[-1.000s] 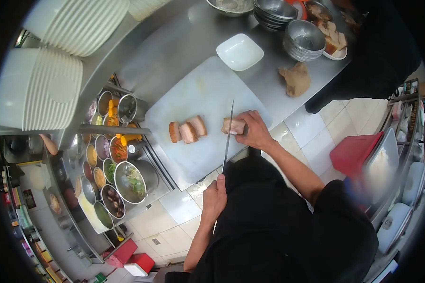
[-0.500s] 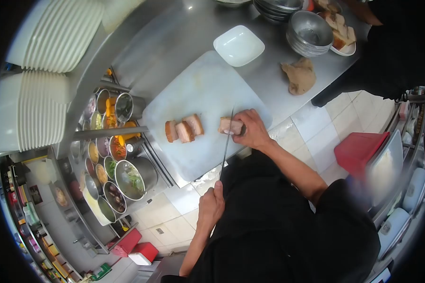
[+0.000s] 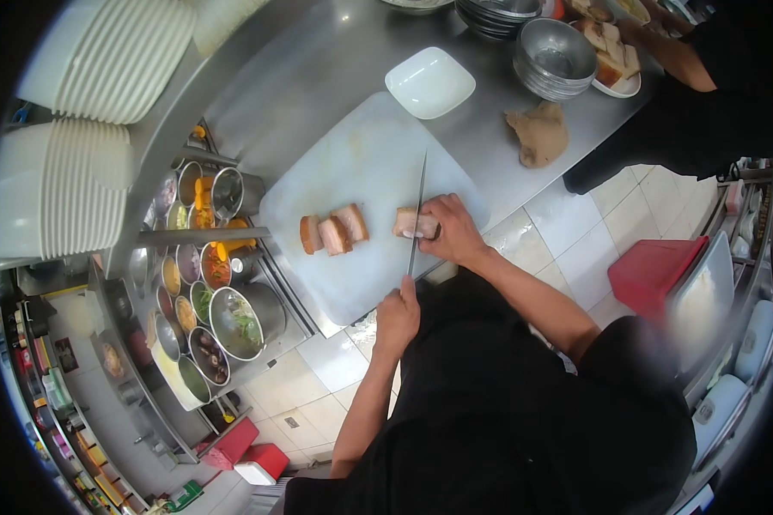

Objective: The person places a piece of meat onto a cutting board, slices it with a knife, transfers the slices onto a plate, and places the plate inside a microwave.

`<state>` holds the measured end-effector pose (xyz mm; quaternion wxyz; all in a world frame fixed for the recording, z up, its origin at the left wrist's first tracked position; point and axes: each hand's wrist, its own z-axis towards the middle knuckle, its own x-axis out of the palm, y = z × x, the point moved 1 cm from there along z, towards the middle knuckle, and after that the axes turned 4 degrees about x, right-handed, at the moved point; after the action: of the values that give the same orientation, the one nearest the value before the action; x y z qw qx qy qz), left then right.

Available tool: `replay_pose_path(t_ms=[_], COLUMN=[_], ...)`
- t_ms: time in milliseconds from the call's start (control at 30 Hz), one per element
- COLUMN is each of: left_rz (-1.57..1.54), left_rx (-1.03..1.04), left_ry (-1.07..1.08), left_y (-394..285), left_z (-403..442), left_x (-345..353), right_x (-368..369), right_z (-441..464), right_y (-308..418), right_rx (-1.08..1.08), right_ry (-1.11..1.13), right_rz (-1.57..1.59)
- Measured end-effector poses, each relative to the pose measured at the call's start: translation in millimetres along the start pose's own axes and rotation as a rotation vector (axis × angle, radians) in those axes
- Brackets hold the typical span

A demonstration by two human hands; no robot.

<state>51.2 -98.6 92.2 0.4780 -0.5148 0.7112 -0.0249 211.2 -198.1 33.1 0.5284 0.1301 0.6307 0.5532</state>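
My left hand is closed round the handle of a long knife, whose blade lies across a small piece of pork belly on the white cutting board. Fingers bent, my right hand grips the right end of that same piece, just beside the blade. Further left on the board, several cut pieces of pork with browned skin sit close together. Beyond the board's far edge is a white square dish.
A brown piece of meat rests on the steel counter. Stacked metal bowls and a plate of meat stand behind it, near another person's arm. Ingredient tins and stacked white plates are at left.
My left hand has moved up towards the board, and the knife has slid forward across the pork. My right hand keeps its grip. The other person's arm has come further into view.
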Motion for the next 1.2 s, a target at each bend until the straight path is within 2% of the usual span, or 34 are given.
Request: replay_pose_path(t_ms=[267, 367, 433, 733, 867, 933, 1067, 1133, 1200], left_rz=[-0.129, -0.127, -0.06, 0.026, 0.049, -0.021, 0.029, 0.057, 0.076], left_rx=[-0.064, -0.027, -0.057, -0.1, -0.037, -0.122, -0.041, 0.065, 0.041], left_ry=[-0.009, -0.012, 0.049, 0.05, 0.073, 0.123, 0.066, 0.043, 0.046], left_y=[-6, -14, -17, -11, -6, -18, 11, 36, 12], left_z=[-22, -33, -36, -59, -41, -27, -35, -34, -24], left_x=[-17, -20, -18, -26, -14, -13, -3, 13, 11], right_x=[-25, -26, -24, -16, -14, -13, -14, -15, -10], right_z=[-7, -10, -9, -5, -5, -6, -6, -4, -10], right_y=[5, 2, -1, -8, -8, -9, -10, -11, -8], right_rx=[-0.005, 0.011, -0.004, -0.033, -0.037, -0.017, -0.038, -0.052, -0.072], right_ry=[0.03, 0.035, 0.034, -0.023, -0.019, -0.005, -0.013, -0.034, -0.042], right_rz=[-0.021, 0.003, 0.021, 0.064, 0.059, 0.066, 0.064, 0.056, 0.062])
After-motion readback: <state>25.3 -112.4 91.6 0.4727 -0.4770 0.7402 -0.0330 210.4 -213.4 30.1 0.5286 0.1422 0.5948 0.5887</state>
